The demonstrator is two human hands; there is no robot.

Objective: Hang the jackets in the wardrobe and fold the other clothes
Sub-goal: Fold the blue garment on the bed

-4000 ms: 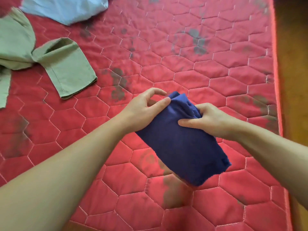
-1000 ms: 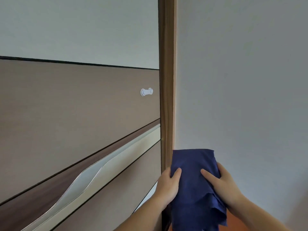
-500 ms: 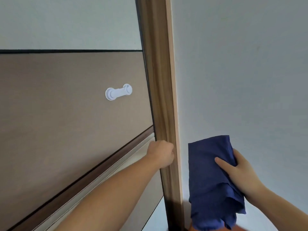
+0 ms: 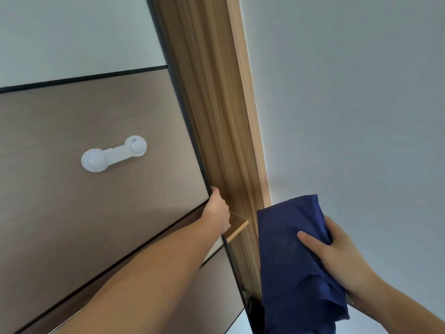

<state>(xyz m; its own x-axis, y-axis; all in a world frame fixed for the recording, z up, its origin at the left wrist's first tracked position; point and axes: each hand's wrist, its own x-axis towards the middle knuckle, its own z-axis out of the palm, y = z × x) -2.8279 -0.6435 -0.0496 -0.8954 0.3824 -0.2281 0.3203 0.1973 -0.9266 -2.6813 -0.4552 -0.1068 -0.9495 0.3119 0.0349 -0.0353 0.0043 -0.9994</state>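
Observation:
A folded dark blue garment (image 4: pixel 289 261) hangs at the lower right, and my right hand (image 4: pixel 337 251) is shut on its right side, thumb across the front. My left hand (image 4: pixel 218 213) grips the right edge of the brown wardrobe door (image 4: pixel 101 213). The door stands slid a little to the left, which leaves a narrow gap. In that gap I see the wood-grain inner side panel (image 4: pixel 216 116) and the front edge of a shelf (image 4: pixel 237 229). The rest of the wardrobe's inside is hidden.
A white child-safety latch (image 4: pixel 113 154) is stuck on the door's brown panel. A pale panel (image 4: pixel 72 32) forms the door's upper part. The light wooden frame (image 4: pixel 250 104) meets a plain white wall (image 4: pixel 349 92) on the right.
My left hand has let go of the garment, taken the door's edge and slid it left, so a gap with a shelf shows. The garment now rests in my right hand alone.

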